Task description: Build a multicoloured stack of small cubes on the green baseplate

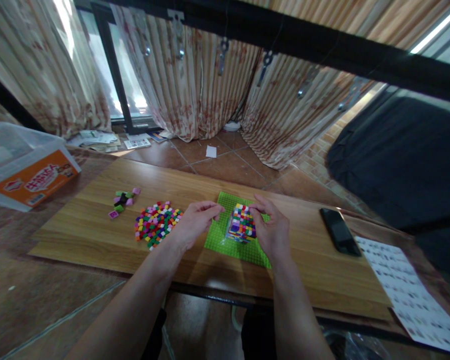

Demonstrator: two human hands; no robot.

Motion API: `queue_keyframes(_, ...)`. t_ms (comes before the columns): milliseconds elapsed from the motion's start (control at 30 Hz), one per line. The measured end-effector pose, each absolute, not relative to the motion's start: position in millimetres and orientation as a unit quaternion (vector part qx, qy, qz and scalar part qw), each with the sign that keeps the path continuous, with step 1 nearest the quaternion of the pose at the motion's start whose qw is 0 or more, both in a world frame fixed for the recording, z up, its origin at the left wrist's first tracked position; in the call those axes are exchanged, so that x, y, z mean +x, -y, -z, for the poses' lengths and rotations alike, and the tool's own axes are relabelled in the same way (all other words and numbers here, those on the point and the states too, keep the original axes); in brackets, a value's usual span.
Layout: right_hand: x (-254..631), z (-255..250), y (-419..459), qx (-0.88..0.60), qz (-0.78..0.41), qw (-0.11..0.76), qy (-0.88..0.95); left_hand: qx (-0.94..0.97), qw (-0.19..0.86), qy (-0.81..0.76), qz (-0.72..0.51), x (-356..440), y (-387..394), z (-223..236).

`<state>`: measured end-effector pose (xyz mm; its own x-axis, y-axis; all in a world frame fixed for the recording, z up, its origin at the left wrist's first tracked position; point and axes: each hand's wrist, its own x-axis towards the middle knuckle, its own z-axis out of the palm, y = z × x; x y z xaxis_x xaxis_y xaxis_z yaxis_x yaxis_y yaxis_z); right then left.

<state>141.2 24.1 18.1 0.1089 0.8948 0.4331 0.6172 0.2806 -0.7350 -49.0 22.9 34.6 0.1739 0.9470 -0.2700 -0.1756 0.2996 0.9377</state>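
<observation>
A block built of small multicoloured bricks [242,223] stands on a green studded baseplate [215,237]. My right hand [272,227] is at the block's upper right corner, thumb and forefinger pinched close together against it; whatever lies between them is too small to make out. To the left of the block, my left hand [198,220] hovers over the baseplate's left edge. Its thumb and forefinger are closed in a pinch, and I cannot tell what they hold. Beside the left wrist lies a pile of loose small bricks [155,222] in many colours.
Larger pink, green and black bricks [123,199] lie scattered farther left on the wooden board [97,240]. A clear plastic box [30,165] with an orange label stands at the far left. To the right are a black phone [339,231] and a printed sheet [408,290].
</observation>
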Motion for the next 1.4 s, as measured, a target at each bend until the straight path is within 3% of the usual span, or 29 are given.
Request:
queue_keyframes(800,142,-13,-30,-0.583,-0.191,0.481,0.626,0.378,0.667,-0.469,-0.438,-48,-22,-30)
queue_keyframes(1033,127,-21,-15,-0.556,-0.052,0.555,0.616,0.246,0.76,-0.379,-0.467,-53,-24,-36)
queue_keyframes(1200,101,-26,-1,-0.494,-0.079,0.489,0.714,0.213,0.808,-0.297,-0.462,-53,-23,-40)
queue_keyframes(1400,89,-23,0,-0.511,-0.028,0.407,0.757,0.246,0.831,-0.232,-0.442,-55,-22,-34)
